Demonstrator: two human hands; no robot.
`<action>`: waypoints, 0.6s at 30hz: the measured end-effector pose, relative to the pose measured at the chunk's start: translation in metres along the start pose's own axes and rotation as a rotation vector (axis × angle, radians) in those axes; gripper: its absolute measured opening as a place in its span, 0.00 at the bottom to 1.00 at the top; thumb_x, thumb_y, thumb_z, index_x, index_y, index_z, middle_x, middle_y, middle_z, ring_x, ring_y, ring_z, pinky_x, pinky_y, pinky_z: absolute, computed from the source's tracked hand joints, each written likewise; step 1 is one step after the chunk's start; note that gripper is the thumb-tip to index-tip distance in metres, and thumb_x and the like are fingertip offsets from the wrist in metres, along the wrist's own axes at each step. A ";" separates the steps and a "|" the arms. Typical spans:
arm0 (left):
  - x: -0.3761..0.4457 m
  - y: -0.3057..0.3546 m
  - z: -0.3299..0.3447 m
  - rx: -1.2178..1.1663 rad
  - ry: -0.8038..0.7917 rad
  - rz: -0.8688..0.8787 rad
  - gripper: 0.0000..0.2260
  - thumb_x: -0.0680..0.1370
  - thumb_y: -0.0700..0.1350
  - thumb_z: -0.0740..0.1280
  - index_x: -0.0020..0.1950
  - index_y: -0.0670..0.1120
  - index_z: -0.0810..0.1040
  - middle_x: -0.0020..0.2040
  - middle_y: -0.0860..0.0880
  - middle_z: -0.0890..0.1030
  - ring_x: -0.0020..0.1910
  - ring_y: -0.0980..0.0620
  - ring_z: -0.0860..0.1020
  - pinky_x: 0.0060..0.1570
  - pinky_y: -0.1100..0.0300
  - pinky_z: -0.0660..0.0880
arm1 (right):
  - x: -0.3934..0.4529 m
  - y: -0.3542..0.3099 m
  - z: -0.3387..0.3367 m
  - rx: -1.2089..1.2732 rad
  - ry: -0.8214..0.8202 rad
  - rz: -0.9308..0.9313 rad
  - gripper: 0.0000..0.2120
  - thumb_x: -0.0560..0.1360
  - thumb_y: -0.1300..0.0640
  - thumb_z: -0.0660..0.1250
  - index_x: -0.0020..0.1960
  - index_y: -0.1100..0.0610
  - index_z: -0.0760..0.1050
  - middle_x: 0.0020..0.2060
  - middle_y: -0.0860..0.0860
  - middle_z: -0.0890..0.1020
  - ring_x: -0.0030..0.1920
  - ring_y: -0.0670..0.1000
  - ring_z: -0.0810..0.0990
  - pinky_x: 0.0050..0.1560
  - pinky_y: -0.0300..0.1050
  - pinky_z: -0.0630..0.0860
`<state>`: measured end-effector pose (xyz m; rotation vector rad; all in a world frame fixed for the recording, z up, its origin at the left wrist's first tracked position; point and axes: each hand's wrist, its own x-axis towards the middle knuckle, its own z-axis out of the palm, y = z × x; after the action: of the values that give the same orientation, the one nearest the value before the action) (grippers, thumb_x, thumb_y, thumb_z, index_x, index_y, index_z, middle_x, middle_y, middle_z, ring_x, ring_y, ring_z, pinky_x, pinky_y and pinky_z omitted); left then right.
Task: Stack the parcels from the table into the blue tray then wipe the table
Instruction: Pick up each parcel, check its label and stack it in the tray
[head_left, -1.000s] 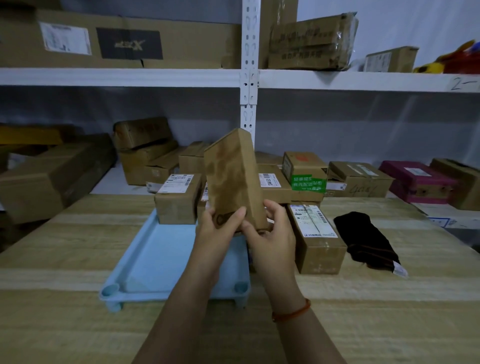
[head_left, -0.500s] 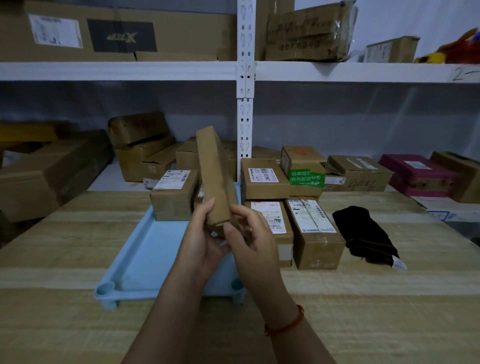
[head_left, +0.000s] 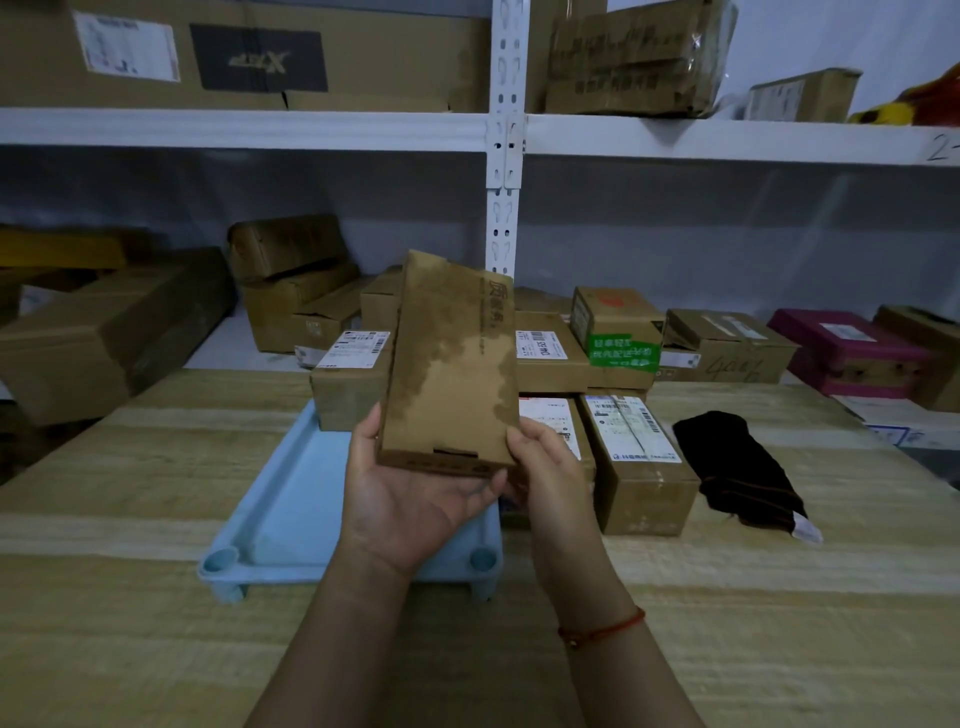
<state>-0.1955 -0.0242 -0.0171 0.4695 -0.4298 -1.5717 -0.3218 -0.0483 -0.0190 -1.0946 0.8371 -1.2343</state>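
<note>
- Two tiers of white metal shelving (head_left: 249, 130) fill the background, loaded with brown cardboard cartons; a magenta box (head_left: 847, 348) sits on the lower tier at the right.
- Broad pale wooden table (head_left: 130, 597) spans the foreground, its grain running left to right.
- Light blue rectangular plastic tray (head_left: 291, 499) lies on the table left of centre, long axis running away from the camera, with round corner sockets at its near end. One labelled brown parcel (head_left: 350, 382) stands at its far end.
- Several labelled brown cardboard parcels (head_left: 639, 457) are grouped on the table just right of the tray, long axes also pointing away from the camera; behind them sits a carton with a green sticker (head_left: 618, 338).
- Black folded cloth (head_left: 737, 467) with a small white tag lies on the table right of the parcels, apart from them.
- Stained flat brown cardboard box (head_left: 452, 364) is held in the air above the tray's right side. Its long axis runs upward and away from the camera, its broad face tipped toward the viewer, its narrow flap end nearest the hands.
- Left hand (head_left: 415, 499), palm up and partly open, cradles the box's near end from below, thumb up its left edge.
- Right hand (head_left: 550, 467) curls its fingers against the box's lower right corner; a thin red string bracelet (head_left: 602, 629) circles that wrist.
</note>
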 end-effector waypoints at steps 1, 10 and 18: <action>0.000 0.000 -0.001 0.011 0.003 -0.007 0.32 0.75 0.66 0.56 0.68 0.45 0.75 0.64 0.36 0.78 0.58 0.36 0.78 0.52 0.45 0.77 | 0.000 0.001 -0.001 0.019 -0.007 -0.004 0.10 0.80 0.61 0.62 0.57 0.61 0.78 0.42 0.51 0.82 0.38 0.43 0.79 0.37 0.34 0.74; 0.003 0.013 -0.008 0.375 0.339 0.179 0.13 0.80 0.50 0.61 0.60 0.49 0.80 0.52 0.46 0.85 0.54 0.46 0.82 0.48 0.49 0.77 | 0.002 0.002 -0.005 0.039 0.072 -0.046 0.15 0.80 0.62 0.63 0.66 0.58 0.74 0.47 0.51 0.85 0.46 0.46 0.84 0.48 0.40 0.81; 0.001 0.010 -0.011 0.842 0.533 0.413 0.16 0.80 0.51 0.63 0.67 0.52 0.76 0.61 0.52 0.79 0.60 0.53 0.76 0.63 0.51 0.72 | 0.000 0.010 -0.001 -0.119 0.041 -0.116 0.17 0.79 0.64 0.64 0.62 0.46 0.71 0.58 0.48 0.82 0.58 0.46 0.81 0.62 0.51 0.78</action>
<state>-0.1816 -0.0258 -0.0207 1.3125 -0.7095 -0.7605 -0.3200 -0.0481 -0.0286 -1.2313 0.8979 -1.3212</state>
